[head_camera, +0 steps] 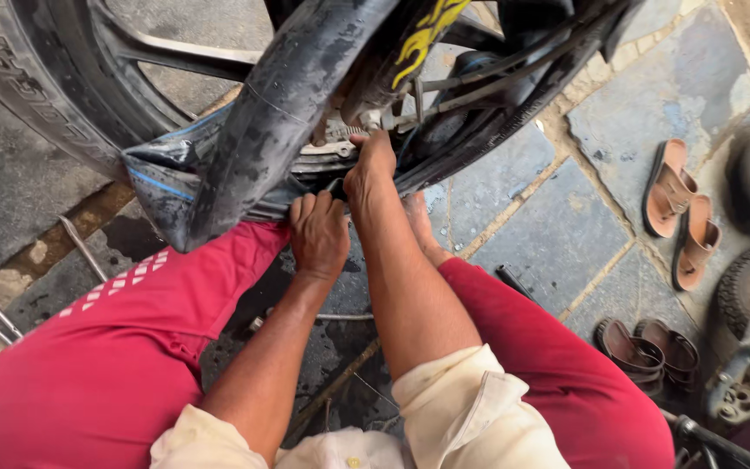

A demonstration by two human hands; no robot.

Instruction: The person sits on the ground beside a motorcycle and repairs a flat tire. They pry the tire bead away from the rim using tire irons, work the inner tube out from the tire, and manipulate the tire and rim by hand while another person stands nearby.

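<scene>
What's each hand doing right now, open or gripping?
Left hand: closed, fingers curled over the tyre edge near the rim.
Right hand: closed, pressing at the rim; what it grips cannot be told.

I see bright red trousers (132,347) with a patch of small white squares in rows, and just below them cream-white sleeves (470,408). Above the trousers there is a black motorbike wheel (54,78), a black rubber tube (279,122) with a thin blue line, and a black part with a yellow flame pattern (423,39). To the right of the trousers the stone floor (557,234) is grey-blue with sandy brown lines between the slabs, and on it lie two tan sandals (680,213) with black soles and two dark brown sandals (648,352).
</scene>
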